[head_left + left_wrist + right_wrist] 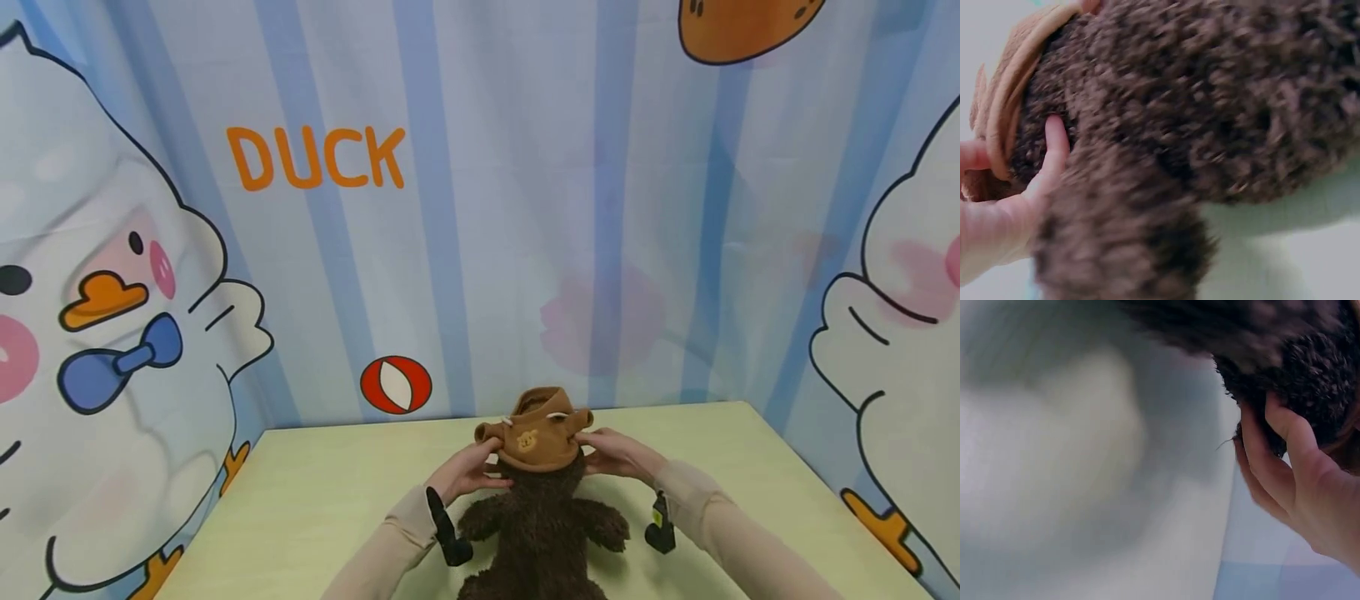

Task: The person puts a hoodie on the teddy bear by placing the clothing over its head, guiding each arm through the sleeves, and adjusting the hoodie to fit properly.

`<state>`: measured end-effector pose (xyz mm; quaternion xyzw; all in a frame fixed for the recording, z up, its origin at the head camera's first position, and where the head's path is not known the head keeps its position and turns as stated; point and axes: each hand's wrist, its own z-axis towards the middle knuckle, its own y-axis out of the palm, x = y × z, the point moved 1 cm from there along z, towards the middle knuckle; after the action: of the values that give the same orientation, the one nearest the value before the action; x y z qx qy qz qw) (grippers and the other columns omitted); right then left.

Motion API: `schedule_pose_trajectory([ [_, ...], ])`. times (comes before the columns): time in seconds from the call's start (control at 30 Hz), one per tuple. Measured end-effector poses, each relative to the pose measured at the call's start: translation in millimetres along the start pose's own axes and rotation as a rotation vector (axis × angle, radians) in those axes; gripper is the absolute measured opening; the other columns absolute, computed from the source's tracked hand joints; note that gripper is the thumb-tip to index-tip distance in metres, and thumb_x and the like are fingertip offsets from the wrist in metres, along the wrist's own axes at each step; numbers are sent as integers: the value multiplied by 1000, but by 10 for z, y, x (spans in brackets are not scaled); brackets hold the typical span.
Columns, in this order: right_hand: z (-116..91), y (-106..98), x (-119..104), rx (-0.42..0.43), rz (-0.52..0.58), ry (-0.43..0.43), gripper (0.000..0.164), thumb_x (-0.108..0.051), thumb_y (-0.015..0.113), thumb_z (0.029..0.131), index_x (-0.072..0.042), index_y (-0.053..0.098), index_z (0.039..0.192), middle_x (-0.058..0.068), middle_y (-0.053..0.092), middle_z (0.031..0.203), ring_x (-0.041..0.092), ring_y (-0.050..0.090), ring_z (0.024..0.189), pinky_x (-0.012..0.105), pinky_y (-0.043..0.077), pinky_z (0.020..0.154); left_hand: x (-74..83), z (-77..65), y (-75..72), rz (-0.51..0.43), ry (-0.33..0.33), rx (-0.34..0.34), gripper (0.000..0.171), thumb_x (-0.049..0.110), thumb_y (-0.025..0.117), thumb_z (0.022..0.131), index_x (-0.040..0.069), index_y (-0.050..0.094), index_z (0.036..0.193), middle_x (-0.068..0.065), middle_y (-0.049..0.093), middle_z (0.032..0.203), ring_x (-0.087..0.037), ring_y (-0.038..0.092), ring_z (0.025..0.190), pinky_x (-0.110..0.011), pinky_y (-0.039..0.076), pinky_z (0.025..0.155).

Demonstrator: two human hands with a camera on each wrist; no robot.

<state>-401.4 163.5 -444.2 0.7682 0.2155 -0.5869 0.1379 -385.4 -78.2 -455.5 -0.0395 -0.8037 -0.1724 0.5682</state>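
Beige-cuffed, the left hand point(463, 471) touches the left of the shaggy, dark-brown plush toy point(546, 533), one digit on its curly fur, another on the thick rounded hem of a tan hoodie point(553, 446). This smooth cloth hoodie, with stubby tube sleeves, pale cords and a small embroidered patch, covers the toy's top, between both hands. Right of the toy, the right hand point(621, 455) rests its fingers against fur beside the hem. Whether either hand pinches cloth, I cannot tell.

Blue-striped curtain point(510, 208) hung behind pale yellow table point(337, 479); orange lettering point(312, 154) showed above table, white cartoon duck point(165, 433) left of it.
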Motion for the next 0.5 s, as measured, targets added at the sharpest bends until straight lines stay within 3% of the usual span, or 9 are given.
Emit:
schedule_pose_trajectory([
  [0.1, -5, 11, -84, 4, -60, -25, 43, -15, 38, 94, 12, 32, 127, 8, 54, 92, 6, 52, 64, 24, 46, 60, -9, 132, -86, 110, 31, -26, 45, 13, 35, 95, 6, 25, 139, -28, 30, 135, -46, 37, 121, -52, 43, 88],
  [0.2, -6, 35, -156, -1, -141, -72, 43, -9, 41, 91, 11, 31, 128, 3, 52, 83, 7, 49, 60, 26, 45, 59, -264, 638, -371, 176, 74, -67, 43, 9, 39, 94, 9, 30, 135, -29, 42, 122, -41, 51, 105, -52, 47, 76],
  [0.27, -5, 44, -179, 13, -190, -81, 44, -5, 41, 90, 8, 30, 130, 2, 50, 80, 7, 44, 55, 26, 41, 55, -473, 1005, -537, 158, 84, -81, 44, 2, 39, 92, 11, 31, 134, -27, 45, 118, -39, 53, 99, -53, 46, 74],
  [0.33, -3, 43, -178, 27, -206, -82, 38, 0, 40, 87, 6, 34, 124, 1, 45, 75, 8, 37, 53, 26, 37, 54, -674, 1329, -676, 103, 104, -139, 47, -5, 38, 87, 11, 32, 131, -26, 44, 117, -40, 52, 99, -53, 44, 72],
  [0.4, 4, 29, -153, 47, -187, -77, 25, 4, 37, 84, 2, 40, 110, 0, 40, 69, 9, 33, 52, 27, 33, 53, -732, 1399, -648, 27, 94, -162, 54, -12, 37, 79, 12, 35, 127, -22, 44, 119, -40, 49, 104, -56, 42, 76],
  [0.47, 1, 6, -112, 42, -135, -87, 18, 7, 35, 83, -4, 41, 95, -1, 35, 65, 10, 31, 52, 28, 32, 53, -699, 1295, -563, -47, 128, -231, 56, -16, 38, 74, 10, 37, 124, -22, 43, 120, -43, 48, 107, -56, 42, 76],
  [0.5, -7, -5, -91, 29, -98, -98, 17, 9, 34, 83, -7, 39, 88, -2, 34, 64, 10, 30, 53, 28, 31, 54, -644, 1173, -492, -67, 142, -254, 58, -17, 38, 72, 8, 37, 124, -24, 42, 121, -44, 46, 109, -58, 41, 78],
])
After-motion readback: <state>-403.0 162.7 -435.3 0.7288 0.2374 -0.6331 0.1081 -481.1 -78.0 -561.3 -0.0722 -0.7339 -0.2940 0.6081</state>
